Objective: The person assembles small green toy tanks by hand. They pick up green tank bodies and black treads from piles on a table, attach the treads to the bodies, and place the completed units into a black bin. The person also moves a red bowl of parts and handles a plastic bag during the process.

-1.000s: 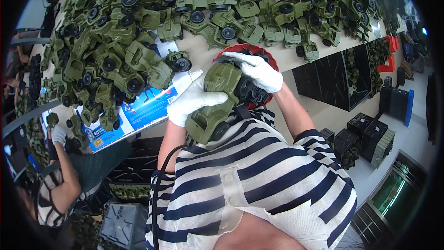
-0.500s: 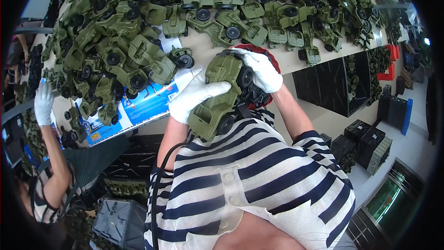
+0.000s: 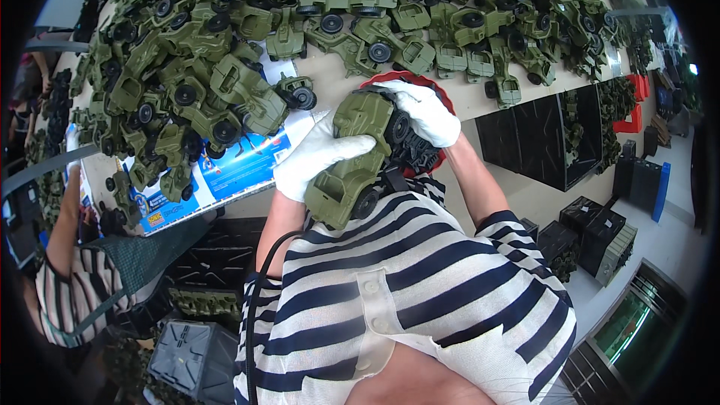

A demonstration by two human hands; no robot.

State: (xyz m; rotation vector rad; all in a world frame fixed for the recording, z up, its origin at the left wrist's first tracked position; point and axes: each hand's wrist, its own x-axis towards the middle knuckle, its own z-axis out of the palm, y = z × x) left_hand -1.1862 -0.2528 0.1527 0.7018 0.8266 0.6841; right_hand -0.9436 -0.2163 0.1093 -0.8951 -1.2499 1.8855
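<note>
My left hand (image 3: 319, 156) is clamping an olive-green toy vehicle (image 3: 346, 184) by its side, the thumb lying across the body. My right hand (image 3: 426, 114) is bending its fingers over the vehicle's upper end and touching there — whether they are closing on the body or on a small part, I cannot tell.

The vehicle is hanging just off the near edge of the tabletop (image 3: 330, 79), tilted, its lower end pointing at my striped shirt (image 3: 420, 285). Two black wheels (image 3: 397, 127) are showing on its right side. Directly behind my right hand, a red bowl (image 3: 405, 75) is overlapping the near edge in view; black parts (image 3: 418, 157) are filling it — their shapes are too crowded to tell apart.

A pile of toy vehicles (image 3: 187, 52) is covering the tabletop from its left end to its right end. A small green piece with a black wheel (image 3: 295, 94) is lying near my left hand. A blue printed sheet (image 3: 244, 176) is lying along the near edge, toward the left corner. Below the right part of that edge, a black crate (image 3: 525, 135) is showing its open side. A co-worker's forearm (image 3: 66, 210) is pointing up beside the left end.
</note>
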